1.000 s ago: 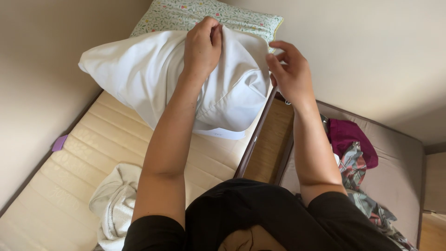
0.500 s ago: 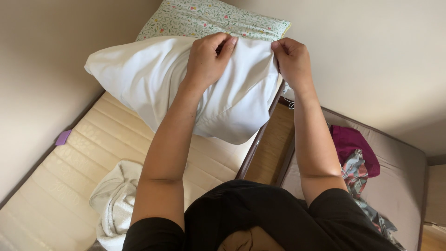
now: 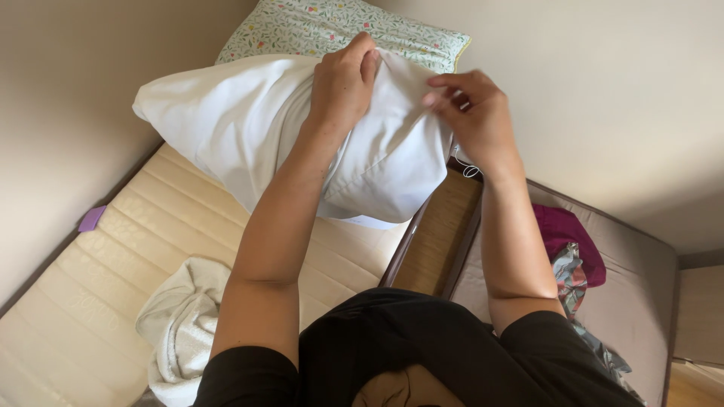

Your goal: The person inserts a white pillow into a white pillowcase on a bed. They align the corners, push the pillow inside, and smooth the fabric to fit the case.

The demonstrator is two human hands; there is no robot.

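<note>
A plump white pillow in a white pillowcase lies at the head of a bare cream mattress. My left hand is closed on the pillowcase fabric at the pillow's upper right end. My right hand pinches the cloth at the same end, just to the right. Behind it, a floral green pillow leans against the wall.
A crumpled white cloth lies on the mattress near my body. A wooden gap separates this bed from a grey mattress on the right, where a magenta garment and patterned clothes lie. A small purple object sits by the left wall.
My hands shifted along the pillow's open end, regripping the case; the right hand moved slightly down and now pinches the fabric. The pillow stayed roughly in place.
</note>
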